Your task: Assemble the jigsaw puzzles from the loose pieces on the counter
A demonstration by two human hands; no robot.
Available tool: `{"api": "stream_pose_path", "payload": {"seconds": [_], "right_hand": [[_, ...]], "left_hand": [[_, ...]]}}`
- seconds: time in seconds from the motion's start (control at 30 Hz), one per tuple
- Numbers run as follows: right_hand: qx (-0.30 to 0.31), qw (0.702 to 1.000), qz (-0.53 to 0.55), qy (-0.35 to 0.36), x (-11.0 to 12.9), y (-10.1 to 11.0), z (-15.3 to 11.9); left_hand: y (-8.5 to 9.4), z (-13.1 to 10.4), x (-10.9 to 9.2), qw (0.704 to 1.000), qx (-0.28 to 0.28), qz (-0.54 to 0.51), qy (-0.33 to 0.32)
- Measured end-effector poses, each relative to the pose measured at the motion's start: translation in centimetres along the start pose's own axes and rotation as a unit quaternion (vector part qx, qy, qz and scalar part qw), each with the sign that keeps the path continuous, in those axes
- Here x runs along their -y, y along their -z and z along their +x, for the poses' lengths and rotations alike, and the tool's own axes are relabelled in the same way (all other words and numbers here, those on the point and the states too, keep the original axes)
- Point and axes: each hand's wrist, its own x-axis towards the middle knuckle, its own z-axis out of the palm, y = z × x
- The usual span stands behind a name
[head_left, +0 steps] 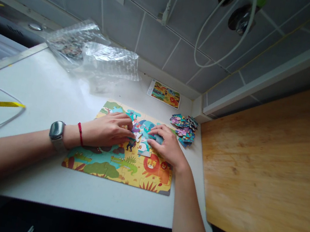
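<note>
While both hands are being held low over it, a puzzle (129, 176) is being supported on the white table (25, 173), near its front edge and left of the wooden board (266, 163). The left arm is being extended almost level from the left side of the view, with a watch (57, 130) and a red string (80, 134) being worn near the wrist. The left hand (110, 129) is being held with its back upward and its fingers loosely curled, the fingertips being placed among small colourful pieces near the puzzle's middle; whether any is being gripped cannot be told. The right arm is being angled up and leftward from the bottom edge. In the right hand (167, 146), thumb and fingers are being held slightly parted around a bluish patch, but whether a piece is being pinched there cannot be told. A piece with a white animal (144, 149) is being shown just below the right thumb. Much of the puzzle's middle is being covered by the hands, and part of its left side by the left wrist. In the pile of loose pieces (184, 131), separate pictures are being lost in the jumble. The contents of the clear bags (110, 60) are being blurred by glare, while the hanging tools (242, 19) are being cut off by the top edge.
</note>
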Motion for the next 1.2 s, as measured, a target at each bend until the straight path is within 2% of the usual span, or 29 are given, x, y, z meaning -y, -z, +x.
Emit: {"api": "stream_pose_path", "payload": {"seconds": [0.13, 0.33, 0.47, 0.63, 0.83, 1.07, 1.2], "right_hand": [[0.0, 1.0, 0.004, -0.008, 0.0, 0.1, 0.0], [0.002, 1.0, 0.007, -0.003, 0.1, 0.0, 0.1], [0.002, 1.0, 0.008, -0.002, -0.1, 0.0, 0.1], [0.002, 1.0, 0.009, -0.008, -0.1, 0.0, 0.1], [0.005, 1.0, 0.008, -0.014, -0.1, 0.1, 0.1], [0.004, 1.0, 0.009, -0.016, -0.1, 0.0, 0.1], [0.006, 1.0, 0.014, -0.014, -0.3, 0.0, 0.1]], "left_hand": [[0.0, 0.0, -0.1, 1.0, -0.004, 0.017, -0.003], [-0.7, -0.2, 0.0, 0.999, -0.026, 0.027, 0.03], [-1.1, -0.3, 0.3, 0.999, -0.022, 0.021, 0.023], [-0.5, 0.0, -0.2, 0.999, -0.009, 0.032, 0.017], [-0.1, 0.2, -1.1, 0.997, -0.048, 0.055, 0.016], [0.2, 0.0, -1.3, 0.999, 0.025, 0.031, -0.011], [0.3, 0.0, -1.7, 0.998, 0.038, 0.043, 0.001]]}}
